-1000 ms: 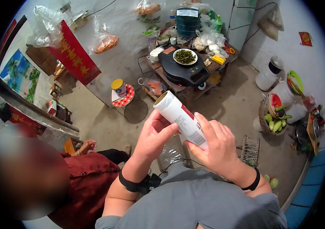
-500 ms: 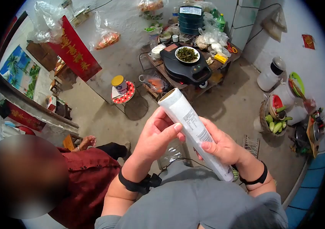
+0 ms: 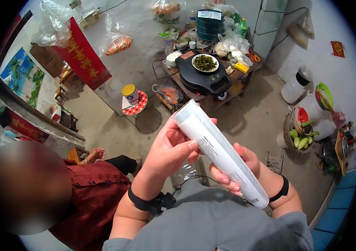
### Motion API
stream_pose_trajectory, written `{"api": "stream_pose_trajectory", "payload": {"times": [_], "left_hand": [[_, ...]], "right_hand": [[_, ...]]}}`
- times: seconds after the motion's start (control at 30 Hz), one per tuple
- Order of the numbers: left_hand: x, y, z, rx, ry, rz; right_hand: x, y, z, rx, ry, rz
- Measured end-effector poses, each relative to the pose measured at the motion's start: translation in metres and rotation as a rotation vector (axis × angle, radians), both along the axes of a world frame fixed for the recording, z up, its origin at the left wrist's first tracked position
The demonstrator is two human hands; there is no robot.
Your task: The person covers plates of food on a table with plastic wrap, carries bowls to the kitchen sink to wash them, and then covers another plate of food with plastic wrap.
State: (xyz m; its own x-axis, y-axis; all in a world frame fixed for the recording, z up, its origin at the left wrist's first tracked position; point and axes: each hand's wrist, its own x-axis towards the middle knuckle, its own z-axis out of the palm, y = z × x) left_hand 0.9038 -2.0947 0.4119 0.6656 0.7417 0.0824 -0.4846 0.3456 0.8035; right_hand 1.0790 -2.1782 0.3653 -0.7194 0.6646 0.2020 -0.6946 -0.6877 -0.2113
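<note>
A white roll of plastic wrap [image 3: 222, 154] with printed text slants across the middle of the head view, its cardboard-cored end up and to the left. My left hand [image 3: 171, 144] is closed around the upper part, thumb on the near face and fingertips showing past the far edge. Lower down, my right hand [image 3: 247, 165] grips the roll, with fingers on the left edge and the thumb along the right. Both wrists wear black bands. The lower end of the roll is close to my grey shirt [image 3: 211, 217].
A low table [image 3: 245, 77] ahead holds a black electric griddle [image 3: 201, 81] with a plate of greens [image 3: 205, 63] on top. A person in a dark red shirt [image 3: 98, 186] is at my left. To the right stands a basket of vegetables [image 3: 301, 140]. A small stool [image 3: 138, 109] carries a yellow-lidded can.
The roll has turned about its length, showing a different printed side. Its lower end has shifted right and down. My right thumb has moved from its face to its right edge.
</note>
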Motion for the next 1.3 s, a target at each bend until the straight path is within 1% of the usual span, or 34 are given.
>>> {"api": "stream_pose_trajectory", "payload": {"times": [0.03, 0.07, 0.1, 0.13, 0.2, 0.23, 0.3, 0.33, 0.4, 0.47, 0.53, 0.6, 0.63, 0.7, 0.73, 0.8, 0.87, 0.93, 1.0, 1.03, 1.1, 1.23, 1.3], "left_hand": [[-0.002, 0.0, 0.001, -0.004, -0.011, -0.03], [-0.004, 0.001, 0.002, -0.008, -0.021, -0.059], [-0.006, 0.0, 0.001, -0.007, -0.02, -0.057], [-0.007, 0.0, -0.002, 0.011, -0.011, -0.044], [-0.008, -0.002, -0.003, 0.026, -0.001, -0.029], [-0.007, -0.005, -0.003, 0.028, 0.004, 0.003], [-0.008, -0.007, -0.003, 0.031, 0.008, 0.034], [-0.008, -0.007, -0.005, 0.08, 0.014, 0.059], [-0.008, -0.009, -0.008, 0.133, 0.018, 0.072], [-0.006, -0.012, -0.01, 0.307, 0.074, 0.043], [-0.007, -0.014, -0.009, 0.352, 0.107, 0.023], [-0.009, -0.019, -0.007, 0.236, 0.065, 0.01], [-0.01, -0.02, -0.008, 0.218, 0.093, 0.004], [-0.011, -0.02, -0.012, 0.236, 0.092, -0.016], [-0.012, -0.021, -0.013, 0.253, 0.093, -0.034], [-0.015, -0.023, -0.012, 0.259, 0.1, -0.05], [-0.017, -0.024, -0.012, 0.315, 0.121, -0.061], [-0.019, -0.027, -0.007, 0.29, 0.132, -0.065], [-0.02, -0.029, -0.006, 0.264, 0.144, -0.067], [-0.022, -0.028, -0.007, 0.292, 0.159, -0.072], [-0.023, -0.027, -0.011, 0.323, 0.173, -0.08], [-0.021, -0.028, -0.016, 0.337, 0.158, -0.079], [-0.021, -0.029, -0.017, 0.343, 0.138, -0.078]], "right_hand": [[0.0, 0.0, 0.001, 0.001, -0.001, 0.001], [0.002, -0.001, 0.001, -0.019, -0.08, -0.005], [0.003, -0.002, 0.002, -0.04, -0.157, -0.01], [0.005, -0.003, 0.005, -0.04, -0.156, -0.008], [0.008, -0.004, 0.018, 0.059, -0.51, -0.174], [0.007, -0.004, 0.025, 0.059, -0.509, -0.172], [0.005, -0.004, 0.038, 0.273, -0.81, -0.399], [0.006, -0.002, 0.043, 0.274, -0.81, -0.4], [0.006, 0.002, 0.054, 0.607, -1.295, -0.813], [0.001, 0.002, 0.068, 0.559, -1.309, -0.879], [-0.004, 0.0, 0.073, 0.868, -1.502, -1.013], [-0.011, -0.002, 0.07, 0.855, -1.539, -1.039], [-0.014, -0.002, 0.068, 0.795, -1.521, -1.043], [-0.02, -0.003, 0.063, 0.675, -1.482, -1.028], [-0.022, -0.003, 0.061, 0.675, -1.48, -1.031], [-0.025, -0.004, 0.06, 0.628, -1.363, -1.001], [-0.024, -0.003, 0.062, 0.667, -1.368, -0.994], [-0.024, -0.003, 0.063, 0.706, -1.372, -0.984], [-0.023, -0.004, 0.064, 0.722, -1.376, -0.916], [-0.023, -0.004, 0.065, 0.721, -1.377, -0.916], [-0.022, -0.004, 0.066, 0.726, -1.425, -0.798], [-0.027, -0.005, 0.07, 0.777, -1.435, -0.82], [-0.03, -0.006, 0.071, 0.79, -1.447, -0.914]]}}
